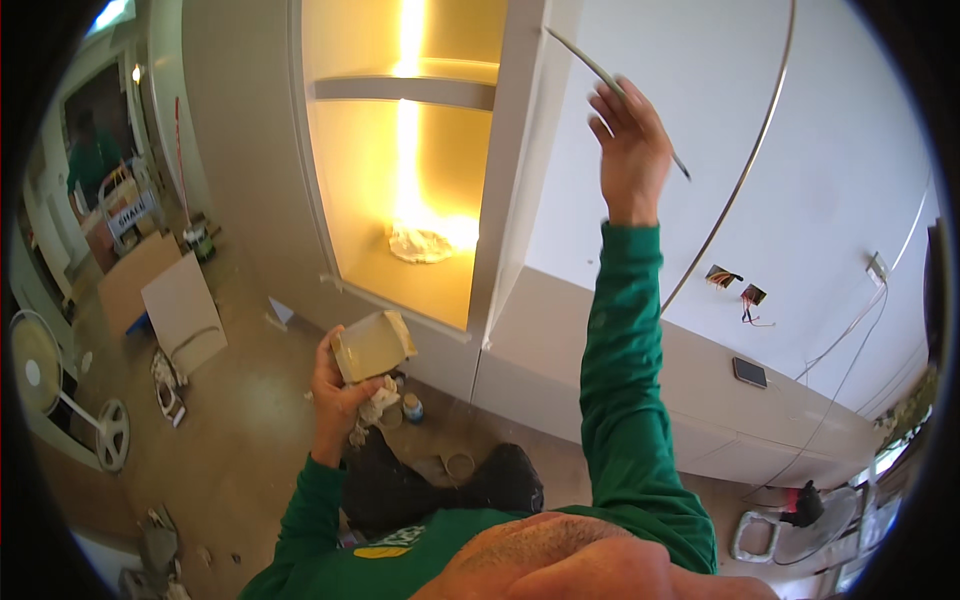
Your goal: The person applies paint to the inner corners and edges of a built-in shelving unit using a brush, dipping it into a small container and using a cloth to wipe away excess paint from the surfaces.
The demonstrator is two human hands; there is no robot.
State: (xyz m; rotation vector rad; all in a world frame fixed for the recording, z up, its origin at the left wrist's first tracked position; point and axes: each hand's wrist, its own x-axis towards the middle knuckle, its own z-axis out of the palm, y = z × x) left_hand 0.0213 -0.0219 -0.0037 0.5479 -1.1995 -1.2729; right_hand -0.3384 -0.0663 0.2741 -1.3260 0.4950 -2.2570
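Observation:
My right hand (pixel 637 155) is raised in front of the white wall panel (pixel 720 80). Its fingers grip what looks like a thin paintbrush (pixel 582 56), whose upper left end is close to the edge of the lit cabinet (pixel 510 110). Low on the left, my left hand (pixel 332 390) is closed round a squarish, cream-coloured tub (pixel 372 348) with paint-like smears on its rim. A crumpled whitish rag (pixel 377 402) sits at the same hand, below the tub; whether the fingers hold it too, I cannot tell.
A small bottle (pixel 412 407) stands on the floor near my knees. The lit niche holds a crumpled pale bundle (pixel 420 244). Exposed wires (pixel 752 296) hang from the wall, and a phone (pixel 750 372) lies on the ledge. A fan (pixel 40 365) and boards (pixel 185 312) stand left.

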